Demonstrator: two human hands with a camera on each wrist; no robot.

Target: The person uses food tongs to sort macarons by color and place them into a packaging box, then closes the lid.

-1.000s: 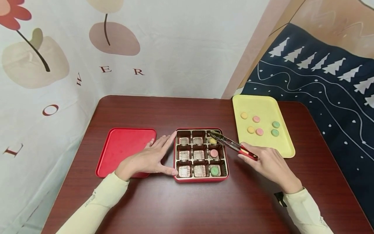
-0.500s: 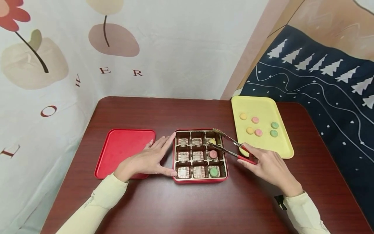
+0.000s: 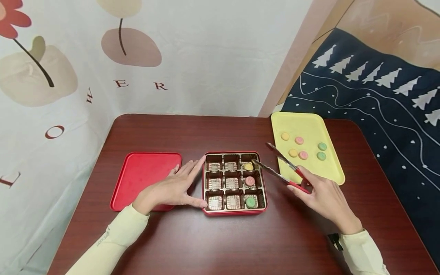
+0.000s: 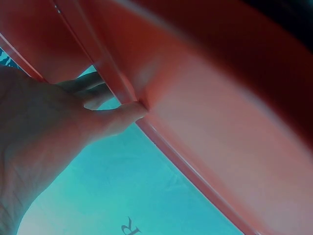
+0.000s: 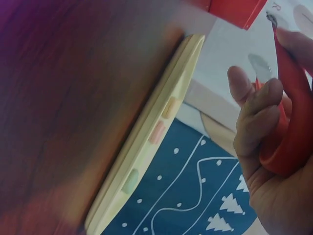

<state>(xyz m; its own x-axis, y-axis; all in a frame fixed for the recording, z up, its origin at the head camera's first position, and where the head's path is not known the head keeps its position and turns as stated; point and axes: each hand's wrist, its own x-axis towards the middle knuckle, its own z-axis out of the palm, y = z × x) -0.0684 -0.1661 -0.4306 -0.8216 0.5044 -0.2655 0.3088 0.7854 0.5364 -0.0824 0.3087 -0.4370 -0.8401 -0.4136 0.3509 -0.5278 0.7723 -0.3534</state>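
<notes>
My right hand (image 3: 324, 196) grips red-handled tongs (image 3: 282, 158), whose two arms are spread with nothing between the tips. The lower tip is by the top-right corner of a red box (image 3: 235, 214) with a brown divided insert. Down its right column sit a yellow macaron (image 3: 248, 166), a pink macaron (image 3: 249, 181) and a green macaron (image 3: 251, 202), one per compartment. With fingers extended, my left hand (image 3: 172, 191) rests against the box's left side, thumb at the lower corner. In the right wrist view, fingers curl around the red handle (image 5: 293, 132).
A yellow tray (image 3: 331, 168) at the back right holds several macarons in yellow, pink and green. A red lid (image 3: 144, 172) lies left of the box, partly under my left hand. Fabric with printed patterns hangs behind the table (image 3: 220, 248).
The tongs have spread and let go of the yellow macaron, which stays in the top-right compartment. My right hand has moved slightly right, away from the box. My left hand stays put.
</notes>
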